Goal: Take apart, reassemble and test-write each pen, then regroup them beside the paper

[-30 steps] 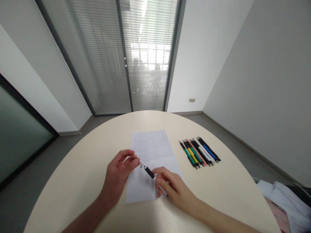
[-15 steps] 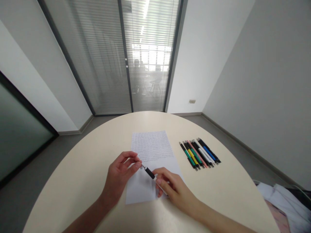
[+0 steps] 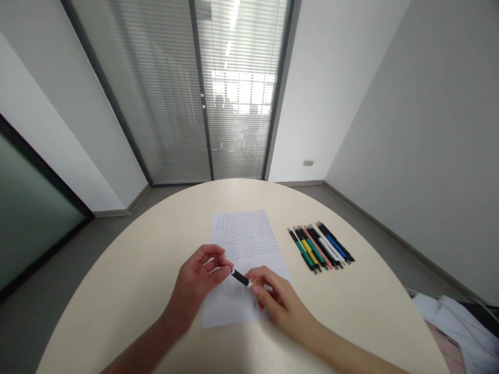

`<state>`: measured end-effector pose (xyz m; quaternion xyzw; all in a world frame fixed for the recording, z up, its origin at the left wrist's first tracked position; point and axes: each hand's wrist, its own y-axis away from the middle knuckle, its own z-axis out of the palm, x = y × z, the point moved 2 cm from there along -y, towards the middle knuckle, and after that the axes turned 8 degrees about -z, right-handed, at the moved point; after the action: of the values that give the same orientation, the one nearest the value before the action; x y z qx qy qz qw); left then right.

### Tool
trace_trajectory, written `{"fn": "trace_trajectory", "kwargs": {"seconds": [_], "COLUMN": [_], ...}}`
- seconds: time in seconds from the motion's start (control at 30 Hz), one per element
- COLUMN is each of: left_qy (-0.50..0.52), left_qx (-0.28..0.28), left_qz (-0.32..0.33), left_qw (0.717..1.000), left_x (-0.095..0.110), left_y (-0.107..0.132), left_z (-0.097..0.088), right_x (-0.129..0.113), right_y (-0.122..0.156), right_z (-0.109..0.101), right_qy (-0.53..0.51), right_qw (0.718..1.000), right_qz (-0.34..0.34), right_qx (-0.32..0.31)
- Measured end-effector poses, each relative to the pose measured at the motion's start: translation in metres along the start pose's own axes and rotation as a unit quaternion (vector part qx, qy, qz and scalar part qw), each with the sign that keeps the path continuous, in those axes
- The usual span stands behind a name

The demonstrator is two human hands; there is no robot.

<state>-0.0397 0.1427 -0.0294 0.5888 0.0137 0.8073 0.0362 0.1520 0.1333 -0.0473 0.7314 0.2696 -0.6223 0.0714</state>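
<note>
A pen [image 3: 240,277] with a black grip section and white parts is held in the air between my two hands, slanting down to the right over the paper. My left hand [image 3: 202,271] pinches its upper left end with thumb and fingertips, which hide the tip. Around the white barrel close the thumb and fingers of my right hand [image 3: 276,297], covering most of it. Beneath both hands lies a white sheet of paper [image 3: 249,236], its upper half filled with lines of dark handwriting and its lower half blank.
To the right of the paper, several pens [image 3: 319,246] lie side by side in a slanted row, with green, yellow, pink, white, black and blue parts. All rest on a round, pale table [image 3: 148,259]. White cloth-like material [image 3: 448,317] is beyond its right edge.
My left hand has shifted slightly right along the pen, and its fingertips now cover the metal tip that showed before. My right hand's grip has changed slightly.
</note>
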Motion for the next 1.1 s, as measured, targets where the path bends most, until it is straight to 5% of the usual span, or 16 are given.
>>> {"fn": "trace_trajectory", "kwargs": {"seconds": [0.53, 0.7, 0.83, 0.97, 1.1], "left_qy": [-0.134, -0.433, -0.493, -0.473, -0.348], "left_qx": [-0.005, 0.027, -0.003, -0.005, 0.016], "left_qz": [0.041, 0.110, 0.103, 0.101, 0.039], "left_qw": [0.990, 0.894, 0.864, 0.875, 0.937], "left_x": [-0.002, -0.015, -0.022, -0.017, -0.012], "left_y": [-0.004, -0.011, -0.014, -0.013, -0.012], "left_z": [-0.004, -0.016, -0.020, -0.016, -0.013], "right_x": [-0.002, -0.002, 0.001, 0.002, 0.004], "right_y": [0.000, -0.002, -0.003, -0.004, -0.005], "right_z": [-0.005, -0.008, -0.008, -0.008, -0.010], "right_qy": [-0.056, -0.089, -0.096, -0.099, -0.083], "right_qw": [0.998, 0.993, 0.992, 0.991, 0.991], "right_qz": [-0.002, 0.006, 0.014, 0.015, 0.020], "right_qx": [0.038, 0.074, 0.085, 0.092, 0.099]}}
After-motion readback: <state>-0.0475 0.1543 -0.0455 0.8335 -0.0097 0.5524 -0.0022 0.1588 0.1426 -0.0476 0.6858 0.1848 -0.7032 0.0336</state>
